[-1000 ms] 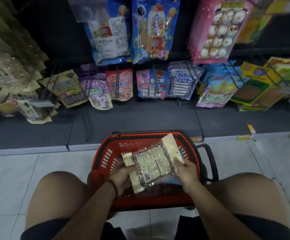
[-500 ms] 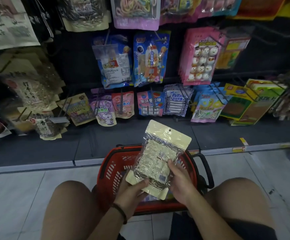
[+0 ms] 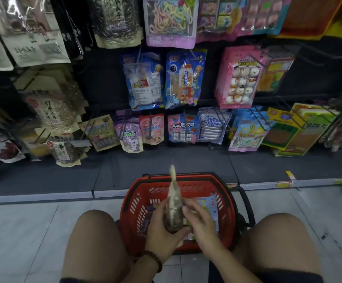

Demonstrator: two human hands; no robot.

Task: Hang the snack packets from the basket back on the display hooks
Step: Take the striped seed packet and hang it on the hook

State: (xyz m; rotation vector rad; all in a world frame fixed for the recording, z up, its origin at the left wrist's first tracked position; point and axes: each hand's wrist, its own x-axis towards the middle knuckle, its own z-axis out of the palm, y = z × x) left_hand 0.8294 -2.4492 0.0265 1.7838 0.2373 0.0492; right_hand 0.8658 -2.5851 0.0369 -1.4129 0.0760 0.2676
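Note:
A beige and clear snack packet (image 3: 173, 203) stands edge-on to me above the red basket (image 3: 133, 203). My left hand (image 3: 162, 231) grips its lower part from the left. My right hand (image 3: 200, 223) holds it from the right, fingers curled against its side. Inside the basket lies a blue packet (image 3: 209, 209), partly hidden by my hands. Similar beige packets (image 3: 57, 113) hang on hooks at the left of the display.
Rows of hooks carry many packets: blue ones (image 3: 183, 78) at centre, a pink one (image 3: 239, 76) to the right, green boxes (image 3: 300, 129) at far right. A dark base shelf (image 3: 166, 162) runs below them. My knees flank the basket on the tiled floor (image 3: 23, 231).
The packet has turned from facing me flat to standing edge-on between both hands. My view has tilted up, showing more of the upper hooks.

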